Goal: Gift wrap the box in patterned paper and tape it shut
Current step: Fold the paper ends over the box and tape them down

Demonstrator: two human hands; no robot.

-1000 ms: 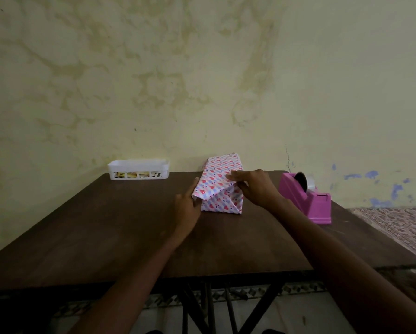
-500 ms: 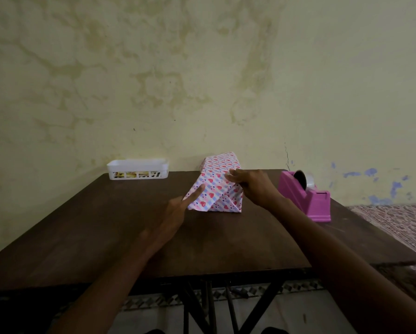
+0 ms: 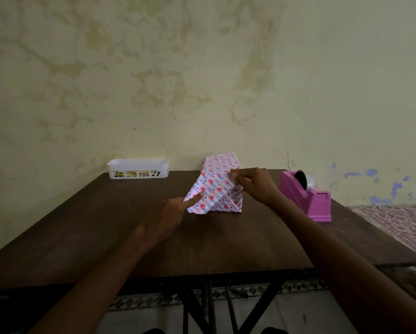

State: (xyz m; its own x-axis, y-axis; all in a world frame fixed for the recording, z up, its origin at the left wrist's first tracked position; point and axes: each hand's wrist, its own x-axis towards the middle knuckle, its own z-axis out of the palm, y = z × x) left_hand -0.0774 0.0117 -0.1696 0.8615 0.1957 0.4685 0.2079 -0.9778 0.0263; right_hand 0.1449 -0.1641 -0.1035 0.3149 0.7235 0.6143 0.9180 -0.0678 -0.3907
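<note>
One stained, yellowish wall (image 3: pixel 202 68) fills most of your view. Below it, a dark wooden table (image 3: pixel 105 237) runs from the wall toward you, standing on crossed metal legs.

The box (image 3: pixel 222 162) sits at the middle of the far side of the table, lengthwise away from you, with its far end close to the wall. It is already covered in paper (image 3: pixel 209 194) printed with pink and red hearts on pale stripes. At the near end, the paper is folded down into a slanted flap that reaches the tabletop.

A pink tape dispenser (image 3: pixel 308 198) stands to the right of the box, apart from it, with a roll of tape (image 3: pixel 309 183) in it. A white slotted basket (image 3: pixel 137 168) sits at the far left edge against the wall, and a few things inside it are too small to make out.

Your right hand (image 3: pixel 257 186) pinches the paper at the box's near top right corner, fingers curled on the fold. Your left hand (image 3: pixel 168 213) lies low beside the flap, its straight index finger touching the flap's left edge.
</note>
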